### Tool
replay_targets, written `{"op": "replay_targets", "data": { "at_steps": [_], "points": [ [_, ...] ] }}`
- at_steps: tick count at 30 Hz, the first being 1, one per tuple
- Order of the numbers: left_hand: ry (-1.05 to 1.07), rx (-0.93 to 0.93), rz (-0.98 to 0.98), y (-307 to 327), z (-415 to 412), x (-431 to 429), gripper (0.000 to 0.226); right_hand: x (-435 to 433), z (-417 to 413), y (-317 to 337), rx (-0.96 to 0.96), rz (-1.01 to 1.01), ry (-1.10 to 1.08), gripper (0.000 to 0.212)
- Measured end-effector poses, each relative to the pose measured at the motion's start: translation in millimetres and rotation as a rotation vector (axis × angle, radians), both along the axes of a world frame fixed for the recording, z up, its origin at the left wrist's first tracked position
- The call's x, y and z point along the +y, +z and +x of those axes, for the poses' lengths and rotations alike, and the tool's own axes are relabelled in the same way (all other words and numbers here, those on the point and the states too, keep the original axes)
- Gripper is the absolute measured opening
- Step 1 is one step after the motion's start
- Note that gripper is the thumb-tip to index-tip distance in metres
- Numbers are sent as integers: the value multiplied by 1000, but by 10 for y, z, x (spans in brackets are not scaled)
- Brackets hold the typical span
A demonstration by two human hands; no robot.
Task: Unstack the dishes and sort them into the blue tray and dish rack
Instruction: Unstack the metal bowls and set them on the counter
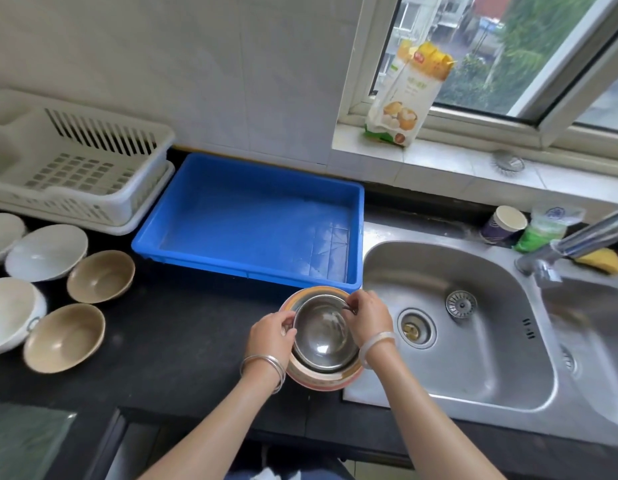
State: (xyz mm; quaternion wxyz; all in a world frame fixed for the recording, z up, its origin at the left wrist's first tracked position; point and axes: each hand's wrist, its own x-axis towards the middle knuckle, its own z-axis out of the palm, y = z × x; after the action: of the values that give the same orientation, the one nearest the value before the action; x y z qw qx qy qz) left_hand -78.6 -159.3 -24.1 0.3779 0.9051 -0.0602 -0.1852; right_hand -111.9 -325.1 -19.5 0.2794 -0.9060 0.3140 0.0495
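Both hands on the stack: left hand (271,332) curled over the nine-o'clock rim of the steel bowl (323,336), right hand (368,318) pinching the rim at about two o'clock, fingers closed on metal, thumbs hard to make out. Steel bowl nested as top piece in a stack of bowls (323,377), orange-rimmed one outermost, sitting on the dark counter (169,327) at the edge of the sink (473,271). Round, so no long axis to mind; lift probably straight up out of the nest, then away. Blue tray (252,216) directly at twelve o'clock from the hands, near rim just beyond the stack, nothing in it but a wet sheen. White dish rack (78,168) farther off at about ten o'clock, past the tray's left corner, also holding no dishes. Left hand the nearer one to the rack, either hand about equal to the tray. Out at nine o'clock on the counter, loose tan bowls (101,275) and white bowls (46,252) standing singly, mouths up, outside both containers. Sorting judged barely started.
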Motion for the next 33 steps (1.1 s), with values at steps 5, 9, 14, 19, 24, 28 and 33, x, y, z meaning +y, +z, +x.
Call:
{"op": "replay_targets", "data": {
  "at_steps": [5, 9, 14, 19, 24, 28, 33],
  "points": [
    [31, 24, -16, -2, 16, -16, 28, -69, -35, 30, -10, 29, -65, 13],
    [18, 36, 19, 16, 52, -59, 25, -143, -85, 70, -50, 64, -114, 16],
    [10, 92, 40, 29, 85, -111, 9, -255, -167, 120, -125, 119, -207, 17],
    [-9, 31, 50, 81, 91, -168, 3, -286, -238, 137, -159, 165, -239, 18],
    [-1, 83, -30, 97, 91, -144, 10, -299, -278, 232, -246, 267, -283, 20],
    [92, 144, -137, 146, 109, -66, 6, -330, -286, 293, -301, 308, -262, 9],
    [234, 160, -255, 227, 207, 156, 11, -264, -185, 407, -370, 357, -226, 12]
  ]
}}
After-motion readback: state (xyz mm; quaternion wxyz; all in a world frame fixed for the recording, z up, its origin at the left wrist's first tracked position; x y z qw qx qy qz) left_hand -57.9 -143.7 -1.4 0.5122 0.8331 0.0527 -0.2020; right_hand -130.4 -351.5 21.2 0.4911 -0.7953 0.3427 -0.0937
